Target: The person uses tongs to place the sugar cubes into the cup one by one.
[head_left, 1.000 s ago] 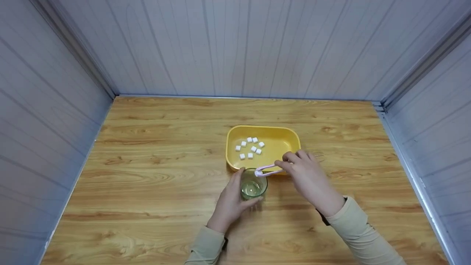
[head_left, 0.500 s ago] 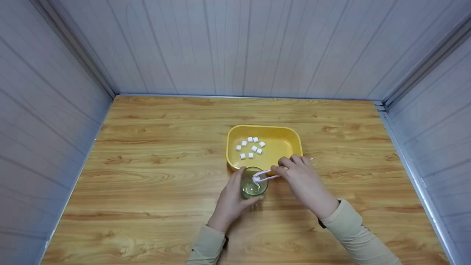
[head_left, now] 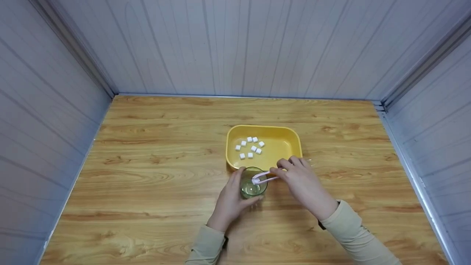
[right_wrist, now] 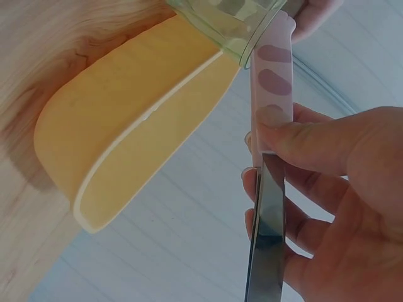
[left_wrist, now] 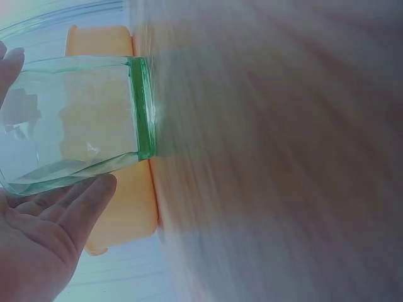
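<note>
My left hand [head_left: 230,200] holds a clear greenish glass [head_left: 251,190] upright on the table, fingers on one side and thumb on the other. In the left wrist view the glass's thick green base [left_wrist: 142,107] rests on the wood. With thumb and fingers, my right hand [head_left: 303,184] pinches a pair of tongs [head_left: 273,179]. The right wrist view shows their pale pink end with darker spots [right_wrist: 275,80] and a metal strip [right_wrist: 267,207]. Between the tong tips, at the glass's mouth, is a white cube [head_left: 255,181].
Just behind the glass stands a yellow plastic basin [head_left: 263,127] with several white cubes [head_left: 254,148] in its left half. The wood-grain table [head_left: 158,176] is bounded by pale panel walls [head_left: 235,48] at the back and sides.
My right hand has moved left and slightly down in the head view, bringing the tong tips with the cube from the glass's rim to over its opening. The left hand and glass stay put.
</note>
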### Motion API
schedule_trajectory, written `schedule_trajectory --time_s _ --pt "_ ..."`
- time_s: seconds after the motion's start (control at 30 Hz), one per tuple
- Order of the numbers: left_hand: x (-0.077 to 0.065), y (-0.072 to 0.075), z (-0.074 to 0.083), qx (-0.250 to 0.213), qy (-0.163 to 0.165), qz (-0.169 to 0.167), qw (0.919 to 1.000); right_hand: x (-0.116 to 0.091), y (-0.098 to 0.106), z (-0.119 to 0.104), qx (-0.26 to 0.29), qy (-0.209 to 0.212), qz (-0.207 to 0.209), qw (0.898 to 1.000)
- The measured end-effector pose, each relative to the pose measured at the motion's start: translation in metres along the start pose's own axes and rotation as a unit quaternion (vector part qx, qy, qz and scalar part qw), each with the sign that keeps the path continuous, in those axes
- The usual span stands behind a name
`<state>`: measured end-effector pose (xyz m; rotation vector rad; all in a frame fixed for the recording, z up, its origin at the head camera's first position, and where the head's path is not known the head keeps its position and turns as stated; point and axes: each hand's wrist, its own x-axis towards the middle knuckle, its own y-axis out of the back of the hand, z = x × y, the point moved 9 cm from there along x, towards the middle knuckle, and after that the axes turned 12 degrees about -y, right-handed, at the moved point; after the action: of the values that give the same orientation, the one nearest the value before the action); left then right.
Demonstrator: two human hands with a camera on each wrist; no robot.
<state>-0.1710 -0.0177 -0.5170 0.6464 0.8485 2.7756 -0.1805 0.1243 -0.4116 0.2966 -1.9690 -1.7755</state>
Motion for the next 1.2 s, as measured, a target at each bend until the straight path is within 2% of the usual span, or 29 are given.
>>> schedule_trajectory --time_s 0.43,0.77,1.0,1.2 --pt "-0.0003 0.0001 0.0009 0.005 -0.001 -0.003 1.0 -0.0021 0.0008 -0.0006 0.007 -0.002 0.006 1.0" --pt "0.0007 0.0 0.0005 0.01 0.014 -0.016 0.9997 -0.0023 0.0015 0.0001 0.023 -0.008 0.002 1.0" --pt "0.0 -0.001 0.0006 0.01 0.015 -0.017 0.9997 -0.0017 0.0007 0.0008 0.023 -0.009 -0.004 1.0" --pt "-0.0005 -0.0018 -0.0005 0.009 0.028 -0.026 0.9992 -0.0011 0.002 0.001 0.019 -0.012 -0.007 1.0"
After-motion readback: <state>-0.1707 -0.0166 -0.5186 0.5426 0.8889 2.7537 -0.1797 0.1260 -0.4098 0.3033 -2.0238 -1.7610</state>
